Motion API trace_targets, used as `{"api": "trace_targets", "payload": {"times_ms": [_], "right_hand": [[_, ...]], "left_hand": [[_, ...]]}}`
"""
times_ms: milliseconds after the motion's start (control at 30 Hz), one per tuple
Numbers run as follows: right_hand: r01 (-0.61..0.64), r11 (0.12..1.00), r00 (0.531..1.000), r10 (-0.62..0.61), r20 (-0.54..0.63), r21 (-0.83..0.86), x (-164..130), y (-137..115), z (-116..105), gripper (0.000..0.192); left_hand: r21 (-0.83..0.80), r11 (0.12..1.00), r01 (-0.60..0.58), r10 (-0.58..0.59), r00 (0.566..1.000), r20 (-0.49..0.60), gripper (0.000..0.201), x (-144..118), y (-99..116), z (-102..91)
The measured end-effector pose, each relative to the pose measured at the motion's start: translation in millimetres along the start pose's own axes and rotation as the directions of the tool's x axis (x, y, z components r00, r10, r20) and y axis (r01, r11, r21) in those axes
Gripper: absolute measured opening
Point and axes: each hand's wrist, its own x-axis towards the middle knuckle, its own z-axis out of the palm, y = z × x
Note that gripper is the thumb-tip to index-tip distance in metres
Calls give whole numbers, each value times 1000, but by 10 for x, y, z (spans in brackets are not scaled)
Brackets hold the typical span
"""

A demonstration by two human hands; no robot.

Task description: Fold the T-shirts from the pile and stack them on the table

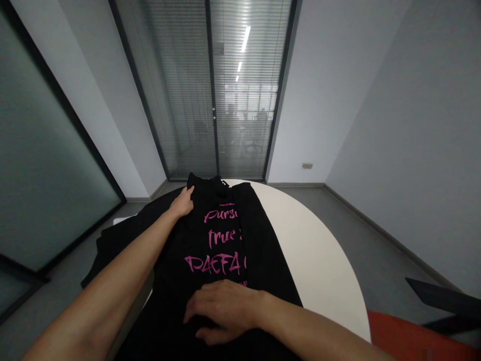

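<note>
A black T-shirt [225, 235] with pink lettering lies on a round white table [319, 250], its right side folded in toward the middle. My left hand [183, 202] reaches far out and rests at the shirt's left shoulder near the collar, fingers on the cloth. My right hand [221, 310] lies flat, palm down, on the shirt's lower part close to me, just below the lettering. Neither hand is seen pinching the fabric.
The shirt's left sleeve and side [124, 240] hang over the table's left edge. A red seat [413, 341] and a dark object [443, 298] sit at the lower right. Glass doors with blinds [214, 100] stand behind the table; grey floor surrounds it.
</note>
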Motion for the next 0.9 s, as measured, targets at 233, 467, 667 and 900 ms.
{"api": "trace_targets", "payload": {"times_ms": [233,467,667,900], "right_hand": [[-23,999,999,22,34,29,80,-48,-16,59],[-280,934,924,324,-202,222,12,365,-282,30],[-539,688,525,726,-445,486,-120,949,-429,31],[-522,541,348,841,-414,660,-113,1602,-522,33]], "left_hand": [[34,999,17,-16,1000,-18,75,-35,72,-26],[92,995,32,-25,997,-72,72,-173,327,-106],[147,988,-44,57,995,-85,79,-346,758,-36],[178,984,-9,22,998,-67,78,-347,956,19]]}}
